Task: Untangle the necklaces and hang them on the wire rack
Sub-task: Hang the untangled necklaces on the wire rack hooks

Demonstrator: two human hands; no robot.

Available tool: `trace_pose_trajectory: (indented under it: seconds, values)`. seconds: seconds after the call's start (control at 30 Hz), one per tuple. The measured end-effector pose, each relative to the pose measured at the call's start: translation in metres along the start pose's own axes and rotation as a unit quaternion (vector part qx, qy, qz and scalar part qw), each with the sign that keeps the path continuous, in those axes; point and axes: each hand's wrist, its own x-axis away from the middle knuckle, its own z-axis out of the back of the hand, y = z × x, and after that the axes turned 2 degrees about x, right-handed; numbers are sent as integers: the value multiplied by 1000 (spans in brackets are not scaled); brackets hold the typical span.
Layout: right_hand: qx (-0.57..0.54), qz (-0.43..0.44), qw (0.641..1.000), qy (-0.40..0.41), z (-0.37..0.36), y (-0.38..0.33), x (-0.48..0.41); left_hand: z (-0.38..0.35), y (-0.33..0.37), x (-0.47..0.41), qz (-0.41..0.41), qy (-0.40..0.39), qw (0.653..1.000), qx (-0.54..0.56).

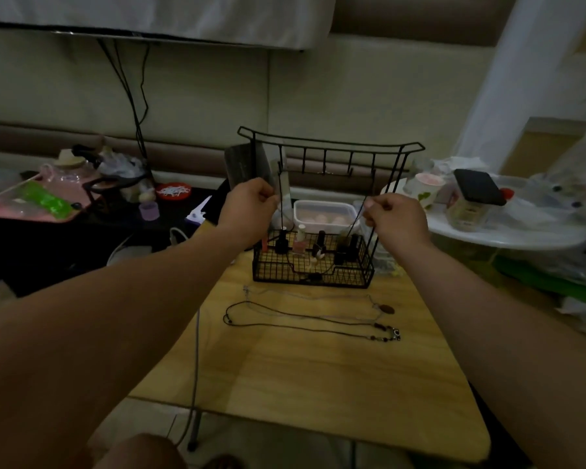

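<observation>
A black wire rack (329, 145) with a row of hooks stands at the far edge of the wooden table (318, 374). Its basket holds several nail polish bottles (300, 242). I hold a black cord necklace (286, 255) stretched in front of the rack; its pendant hangs low by the basket front. My left hand (251, 211) pinches one side of the cord and my right hand (394, 216) pinches the other. Two more necklaces lie on the table below the rack: a dark beaded cord (305, 324) and a thin silver chain with a brown pendant (384, 308).
A clear lidded box (322, 214) sits behind the rack. To the right is a white round table (521, 236) with cups and bags. A dark surface at left carries a pink tray (38, 204) and a red dish (173, 191). A grey cable (195, 360) hangs off the table's left edge.
</observation>
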Motion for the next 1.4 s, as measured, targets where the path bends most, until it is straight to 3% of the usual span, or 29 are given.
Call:
trace_pose_trajectory:
  seconds: [0.17,0.43,0.7,0.8,0.93,1.03,1.27,1.4]
  values:
    - [-43,-19,999,-11,-6,2,3,-8,3,7,11,-2,1000,4]
    - [-104,-55,993,-15,-16,6,6,-17,6,15,52,-15,994,98]
    - [-75,-102,991,-38,-23,45,40,-29,-17,63,57,-8,997,45]
    - [-23,-115,989,-86,-25,61,61,-40,-30,86,36,-72,997,-11]
    - [79,-63,980,-169,-29,72,83,-52,-39,107,-3,-234,968,-89]
    - [161,-11,962,-221,-24,72,96,-56,-38,115,-45,-307,937,-161]
    - [297,111,893,-318,-25,64,121,-51,-32,129,-132,-344,874,-316]
    - [292,133,894,-312,-38,54,132,-55,-28,136,-148,-347,858,-347]
